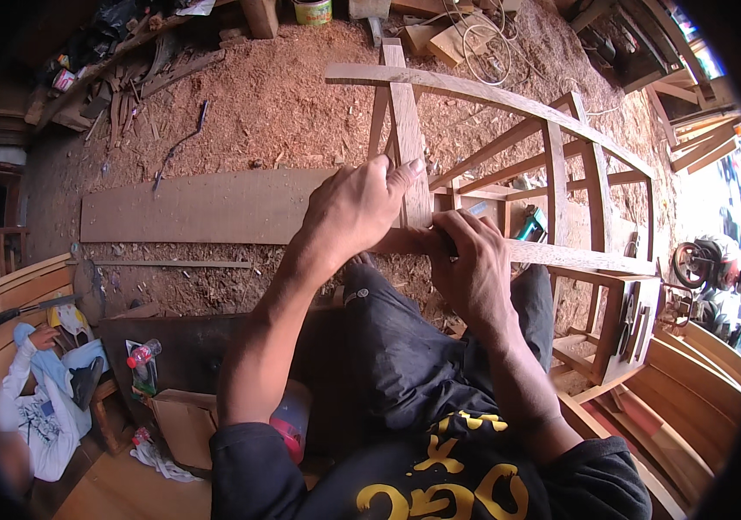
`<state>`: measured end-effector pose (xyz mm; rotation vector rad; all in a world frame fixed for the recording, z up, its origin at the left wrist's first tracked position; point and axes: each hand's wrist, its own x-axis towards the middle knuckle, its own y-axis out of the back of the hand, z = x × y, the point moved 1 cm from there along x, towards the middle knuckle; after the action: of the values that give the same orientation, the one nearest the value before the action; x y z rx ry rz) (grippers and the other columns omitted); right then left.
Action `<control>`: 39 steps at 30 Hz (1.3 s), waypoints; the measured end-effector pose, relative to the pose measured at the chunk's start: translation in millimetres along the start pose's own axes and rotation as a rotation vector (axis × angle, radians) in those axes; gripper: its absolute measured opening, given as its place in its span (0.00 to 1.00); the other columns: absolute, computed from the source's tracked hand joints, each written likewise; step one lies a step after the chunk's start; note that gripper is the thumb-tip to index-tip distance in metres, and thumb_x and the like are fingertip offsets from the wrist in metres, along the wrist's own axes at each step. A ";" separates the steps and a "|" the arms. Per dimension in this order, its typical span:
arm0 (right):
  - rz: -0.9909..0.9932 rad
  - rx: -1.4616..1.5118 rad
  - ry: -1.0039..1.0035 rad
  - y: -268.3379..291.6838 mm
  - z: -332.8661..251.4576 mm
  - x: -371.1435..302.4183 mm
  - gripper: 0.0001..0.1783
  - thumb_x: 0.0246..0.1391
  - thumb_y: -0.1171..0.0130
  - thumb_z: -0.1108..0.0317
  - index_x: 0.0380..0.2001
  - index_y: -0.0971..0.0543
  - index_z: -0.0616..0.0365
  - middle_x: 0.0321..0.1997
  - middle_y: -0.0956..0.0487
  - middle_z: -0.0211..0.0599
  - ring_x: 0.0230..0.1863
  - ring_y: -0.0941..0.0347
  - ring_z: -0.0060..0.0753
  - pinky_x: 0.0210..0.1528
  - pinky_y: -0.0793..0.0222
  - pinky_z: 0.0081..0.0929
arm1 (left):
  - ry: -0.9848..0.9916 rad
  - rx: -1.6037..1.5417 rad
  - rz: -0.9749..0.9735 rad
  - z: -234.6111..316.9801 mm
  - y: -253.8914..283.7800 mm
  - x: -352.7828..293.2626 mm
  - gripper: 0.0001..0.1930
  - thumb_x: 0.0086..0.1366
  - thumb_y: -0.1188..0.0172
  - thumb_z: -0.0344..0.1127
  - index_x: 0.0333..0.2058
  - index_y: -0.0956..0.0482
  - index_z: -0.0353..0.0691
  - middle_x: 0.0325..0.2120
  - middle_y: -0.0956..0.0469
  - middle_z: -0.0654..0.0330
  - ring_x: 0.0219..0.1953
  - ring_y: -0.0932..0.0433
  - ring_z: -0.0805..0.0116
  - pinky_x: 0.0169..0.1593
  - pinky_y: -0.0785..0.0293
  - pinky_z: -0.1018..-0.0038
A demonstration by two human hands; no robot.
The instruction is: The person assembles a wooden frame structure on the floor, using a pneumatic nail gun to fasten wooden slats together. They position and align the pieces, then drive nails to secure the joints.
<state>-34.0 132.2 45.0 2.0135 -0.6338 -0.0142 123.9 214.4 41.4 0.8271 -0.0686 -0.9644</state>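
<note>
A wooden frame [552,113] of long rails and crosspieces lies in front of me, stretching to the right. My left hand [349,206] is closed at the near part of the wide wooden crosspiece [404,121], its thumb resting along the wood. Close by on the right, my right hand [472,256] is closed at the corner where this crosspiece meets the near rail [569,256]. Something dark shows between its fingers, too covered to name. Both hands' fingertips are partly hidden. My legs [405,321] are under the near side of the frame.
A long flat board [188,208] lies on the sawdust-covered floor [249,104]. A green tool [532,224] shows through the frame. Another person [45,399] sits at lower left near a red-capped bottle [142,353]. Chisel-like tools [634,322] hang in a wooden holder at right.
</note>
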 end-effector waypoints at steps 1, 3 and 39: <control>0.000 0.027 0.007 -0.5 0.2 0.2 0.04 0.48 0.39 0.74 0.29 0.22 0.59 0.29 0.22 0.41 0.32 0.26 0.48 0.36 0.32 0.39 | -0.022 0.026 0.033 0.8 -1.8 -1.6 0.35 0.70 0.58 0.63 0.34 0.25 0.30 0.29 0.23 0.37 0.37 0.23 0.37 0.41 0.28 0.54; 0.011 0.001 0.010 -1.3 0.8 0.8 0.06 0.44 0.39 0.75 0.29 0.23 0.57 0.27 0.24 0.37 0.30 0.27 0.45 0.36 0.34 0.37 | -0.009 0.051 0.073 2.3 -5.6 -3.8 0.34 0.70 0.59 0.63 0.34 0.25 0.31 0.29 0.23 0.38 0.37 0.23 0.37 0.41 0.28 0.54; -0.039 0.371 -0.194 24.8 22.3 15.3 0.13 0.58 0.48 0.80 0.45 0.23 0.61 0.39 0.19 0.47 0.45 0.21 0.48 0.42 0.25 0.36 | 0.056 -0.116 -0.033 1.2 6.2 9.1 0.30 0.68 0.49 0.60 0.33 0.26 0.30 0.22 0.25 0.45 0.28 0.22 0.51 0.37 0.28 0.61</control>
<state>-37.3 97.9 57.7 2.4025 -0.7628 -0.1243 133.2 208.7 43.7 0.7496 0.0487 -0.9662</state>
